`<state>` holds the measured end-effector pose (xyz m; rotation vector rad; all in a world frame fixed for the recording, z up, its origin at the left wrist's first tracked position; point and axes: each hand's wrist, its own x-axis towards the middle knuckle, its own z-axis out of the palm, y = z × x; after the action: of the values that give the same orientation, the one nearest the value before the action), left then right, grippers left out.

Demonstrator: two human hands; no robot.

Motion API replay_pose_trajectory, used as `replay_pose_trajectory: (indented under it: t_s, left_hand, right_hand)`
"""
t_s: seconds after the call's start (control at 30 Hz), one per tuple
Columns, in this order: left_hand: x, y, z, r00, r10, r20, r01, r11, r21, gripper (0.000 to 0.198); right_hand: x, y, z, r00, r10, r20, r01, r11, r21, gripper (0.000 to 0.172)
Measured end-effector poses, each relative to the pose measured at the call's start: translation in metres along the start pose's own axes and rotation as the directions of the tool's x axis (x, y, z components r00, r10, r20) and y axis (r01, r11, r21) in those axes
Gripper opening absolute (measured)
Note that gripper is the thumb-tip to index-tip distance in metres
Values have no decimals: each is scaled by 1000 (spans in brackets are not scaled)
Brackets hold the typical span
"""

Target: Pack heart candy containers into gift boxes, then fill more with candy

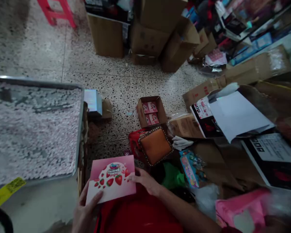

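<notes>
A pink and white box (113,179) printed with strawberries is held in front of my body, its printed face turned up. My left hand (87,202) grips its lower left corner, thumb on top. On its right edge my right hand (145,181) is closed, thumb on the printed face and the other fingers mostly hidden. Farther ahead on the floor, an open carton (140,113) contains several smaller pink boxes (153,118) with similar strawberry prints. Between that carton and my hands stands a stool with an orange square seat (155,145).
At left, a large metal tray (81,129) carries many small pale pink pieces. A light blue box (93,101) is beside it. Cardboard boxes (150,38) line the back. White sheets (240,113) lie on cartons at right. A red stool (58,14) stands far left.
</notes>
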<state>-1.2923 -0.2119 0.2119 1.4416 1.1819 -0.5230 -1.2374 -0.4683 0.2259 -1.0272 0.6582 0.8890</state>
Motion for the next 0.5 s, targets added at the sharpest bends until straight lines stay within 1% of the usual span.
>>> replay_pose_trajectory:
  t_s: [0.07,0.13,0.17,0.23,0.3,0.33,0.37,0.4,0.47,0.5]
  left_hand:
    - [7,35,26,997,20,70,-21,1000,12,91]
    - [16,69,50,994,16,112,-20,999,34,97]
    - [22,86,62,992,29,126,-35,999,41,101]
    - [38,122,92,981,110,162,-117,993,34,116]
    - [59,157,127,949,216,230,-222,975,1,131]
    - [72,172,146,928,254,274,-262,965,-6,133]
    - [85,186,165,907,276,316,-292,956,3,128]
    - [100,198,183,892,284,351,-312,950,26,118]
    - [131,213,214,892,265,366,-319,943,93,97]
    - [147,218,226,901,242,360,-304,944,125,92]
  right_hand:
    - [0,-7,-12,992,-75,-106,85,993,87,57]
    - [11,-17,-24,976,-116,-184,140,982,125,56]
    - [20,-24,-31,971,-122,-207,152,979,135,56]
    - [45,-42,-49,964,-110,-241,156,971,183,55]
    - [78,-64,-74,952,-89,-294,171,949,266,52]
    - [96,-77,-89,940,-91,-329,198,930,310,51]
    - [115,-91,-107,923,-101,-372,239,907,346,50]
    - [136,-107,-127,896,-112,-430,288,883,371,49]
    - [180,-138,-176,810,-106,-577,386,837,388,45]
    - [202,-154,-203,758,-82,-647,422,818,390,42]
